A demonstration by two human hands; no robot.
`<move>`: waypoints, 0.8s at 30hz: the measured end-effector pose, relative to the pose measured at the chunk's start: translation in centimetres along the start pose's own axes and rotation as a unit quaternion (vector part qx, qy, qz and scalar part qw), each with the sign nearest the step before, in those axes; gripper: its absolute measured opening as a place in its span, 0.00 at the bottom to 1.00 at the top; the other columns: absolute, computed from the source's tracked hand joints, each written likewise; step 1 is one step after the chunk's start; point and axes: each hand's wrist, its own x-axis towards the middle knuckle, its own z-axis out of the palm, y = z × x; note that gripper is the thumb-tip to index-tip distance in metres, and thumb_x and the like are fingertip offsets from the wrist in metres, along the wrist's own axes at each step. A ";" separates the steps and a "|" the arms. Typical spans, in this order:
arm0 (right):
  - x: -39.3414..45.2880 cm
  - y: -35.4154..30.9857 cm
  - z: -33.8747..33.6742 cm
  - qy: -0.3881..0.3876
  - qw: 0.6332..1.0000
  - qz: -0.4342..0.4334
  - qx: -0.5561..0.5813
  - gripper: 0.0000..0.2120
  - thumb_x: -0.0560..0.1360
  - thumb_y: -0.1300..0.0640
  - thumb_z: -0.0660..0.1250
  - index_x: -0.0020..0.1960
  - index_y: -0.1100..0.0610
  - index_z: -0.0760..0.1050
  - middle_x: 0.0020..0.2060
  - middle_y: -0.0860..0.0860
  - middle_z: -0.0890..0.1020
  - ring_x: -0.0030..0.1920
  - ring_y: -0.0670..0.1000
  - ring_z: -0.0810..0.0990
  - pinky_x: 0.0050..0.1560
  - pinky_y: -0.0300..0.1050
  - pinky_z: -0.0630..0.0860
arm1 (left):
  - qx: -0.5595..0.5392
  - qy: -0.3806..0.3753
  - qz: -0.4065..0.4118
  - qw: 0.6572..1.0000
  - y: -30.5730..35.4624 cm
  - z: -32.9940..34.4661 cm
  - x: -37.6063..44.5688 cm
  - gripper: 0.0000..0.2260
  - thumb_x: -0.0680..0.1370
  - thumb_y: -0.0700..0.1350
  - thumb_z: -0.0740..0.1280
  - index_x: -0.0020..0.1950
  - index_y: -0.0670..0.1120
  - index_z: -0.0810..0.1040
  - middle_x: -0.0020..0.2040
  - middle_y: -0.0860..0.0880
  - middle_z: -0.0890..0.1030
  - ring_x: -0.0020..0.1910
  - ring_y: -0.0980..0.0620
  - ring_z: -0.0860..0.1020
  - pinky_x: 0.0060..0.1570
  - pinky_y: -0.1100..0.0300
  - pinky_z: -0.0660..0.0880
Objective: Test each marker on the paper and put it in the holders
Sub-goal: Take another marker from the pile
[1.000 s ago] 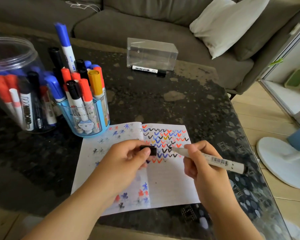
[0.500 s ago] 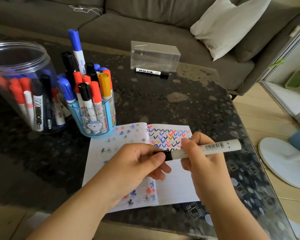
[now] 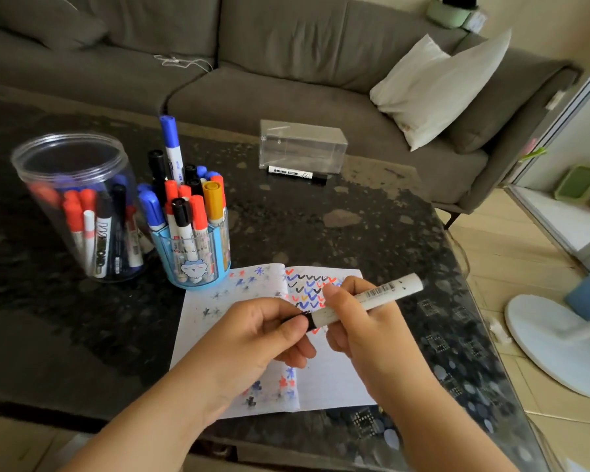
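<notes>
In the lower middle of the frame, the right hand (image 3: 365, 328) grips a white marker (image 3: 368, 296) around its body, so it stays steady. The left hand (image 3: 263, 335) pinches the black cap (image 3: 302, 318) at the marker's end, most likely pushing it on tight. Both hands hang over the paper (image 3: 334, 379), which lies flat on the worktop (image 3: 304, 226) for testing. At the left, the blue holder (image 3: 195, 257) and the clear jar (image 3: 72, 199) keep markers standing up.
</notes>
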 end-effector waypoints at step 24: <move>-14.8 -4.6 17.4 -0.269 0.883 -0.271 -0.271 0.05 0.73 0.54 0.69 0.42 0.44 0.76 0.29 0.43 0.81 0.30 0.42 0.78 0.32 0.32 0.71 | 0.407 0.544 0.037 0.733 -5.6 -11.1 -32.7 0.06 0.75 0.47 0.67 0.48 0.55 0.70 0.44 0.62 0.74 0.43 0.66 0.73 0.41 0.74 0.67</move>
